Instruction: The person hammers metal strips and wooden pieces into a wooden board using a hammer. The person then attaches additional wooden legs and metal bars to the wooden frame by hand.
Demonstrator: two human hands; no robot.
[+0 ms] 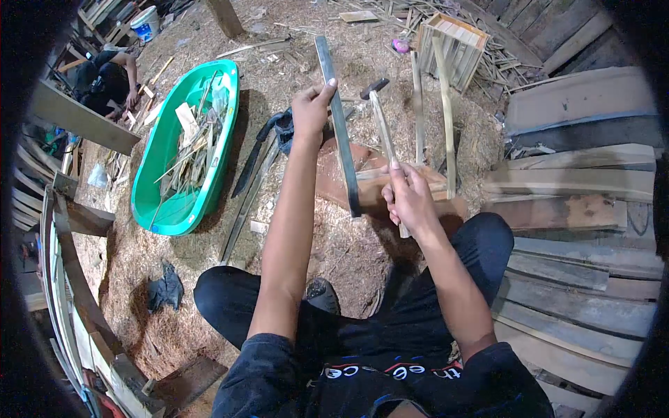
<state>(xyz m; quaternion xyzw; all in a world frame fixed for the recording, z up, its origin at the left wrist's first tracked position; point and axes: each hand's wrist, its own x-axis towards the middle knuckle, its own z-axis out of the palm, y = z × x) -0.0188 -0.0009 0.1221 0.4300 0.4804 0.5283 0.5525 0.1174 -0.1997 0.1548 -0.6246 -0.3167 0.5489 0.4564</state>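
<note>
My left hand (312, 110) is closed round a narrow grey wooden strip (337, 122), which stands tilted in front of me. A hammer (382, 129) with a pale wooden handle and a dark head is in my right hand (411, 198), the head pointing up and away, to the right of the strip. Below both lies a brown wooden block (376, 195) on the ground between my knees. Two long thin sticks (447, 118) (419, 104) stretch away from the block's right side.
A green tub (145, 184) of wood scraps stands at the left, with a long dark blade (254, 157) beside it. A slatted wooden crate (453, 52) is at the back right. Planks (568, 182) line the right side. Another person (108, 80) crouches at upper left.
</note>
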